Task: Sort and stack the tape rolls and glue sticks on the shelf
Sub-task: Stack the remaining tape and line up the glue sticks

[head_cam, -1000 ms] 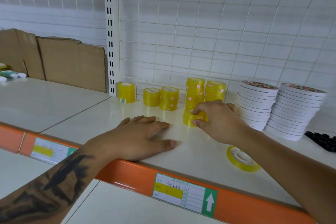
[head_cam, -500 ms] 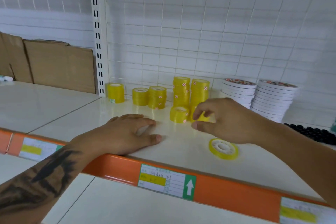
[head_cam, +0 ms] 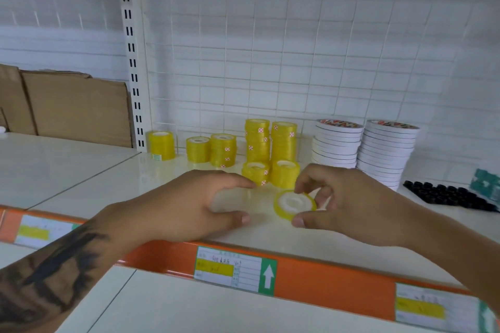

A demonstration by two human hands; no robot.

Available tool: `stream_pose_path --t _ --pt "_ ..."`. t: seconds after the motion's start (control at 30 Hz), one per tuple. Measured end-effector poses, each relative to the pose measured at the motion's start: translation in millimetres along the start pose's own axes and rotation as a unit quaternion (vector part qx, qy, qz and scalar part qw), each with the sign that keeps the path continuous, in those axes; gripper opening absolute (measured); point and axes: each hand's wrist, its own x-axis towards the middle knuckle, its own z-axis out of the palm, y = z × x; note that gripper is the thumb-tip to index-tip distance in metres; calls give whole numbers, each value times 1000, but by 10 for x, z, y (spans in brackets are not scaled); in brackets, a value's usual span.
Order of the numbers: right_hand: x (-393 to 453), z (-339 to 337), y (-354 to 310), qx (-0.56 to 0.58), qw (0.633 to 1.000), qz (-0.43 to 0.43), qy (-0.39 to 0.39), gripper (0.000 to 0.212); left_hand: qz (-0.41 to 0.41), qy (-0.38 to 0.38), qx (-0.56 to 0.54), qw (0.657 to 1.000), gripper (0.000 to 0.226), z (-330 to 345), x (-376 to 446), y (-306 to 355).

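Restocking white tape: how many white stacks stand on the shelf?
2: left white stack and right white stack, side by side at the back, right of the yellow rolls. None appears hidden.

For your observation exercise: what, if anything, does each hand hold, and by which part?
The right hand pinches a flat yellow tape roll by its outer rim, thumb at the near edge, fingers at the far edge. The left hand holds nothing.

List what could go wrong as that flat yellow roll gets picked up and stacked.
1. The right hand pinches the thin yellow roll only by its rim, so it may slip.
2. The two short yellow stacks stand just behind it; a knuckle could knock them over.
3. The tall yellow stacks behind look narrow and might topple if bumped while adding a roll.
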Motion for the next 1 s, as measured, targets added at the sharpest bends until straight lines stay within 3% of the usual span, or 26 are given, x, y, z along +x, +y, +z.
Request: stream_pose_path --t 0.13,0.23,0.37,0.5,0.6,0.73,0.9,1.0 --pt "166 75 -328 49 997 -55 -36 48 50 14 -29 998 61 -53 -49 168" --pt "295 163 -470 80 993 -71 -51 52 34 22 -72 997 47 -156 -121 101" --pt "481 328 -560 101 990 -81 -55 52 7 20 -102 995 51 -241 -253 -102" --pt "614 506 -552 35 995 -85 -41 55 -60 101 -102 988 60 -444 -195 -554" --pt "640 651 -536 -50 989 -93 -104 73 -134 162 -75 975 57 -603 69 -936" --pt "643 778 -527 -113 967 -90 -210 69 -187 176 0 966 55 -667 566 -1221" --pt "707 801 -532 -140 962 -92 -214 49 -211 165 -27 963 58 -620 1027 -1427" --pt "739 801 -517 -141 962 -98 -211 53 -210 170 -53 961 58 -614 1147 -1479"
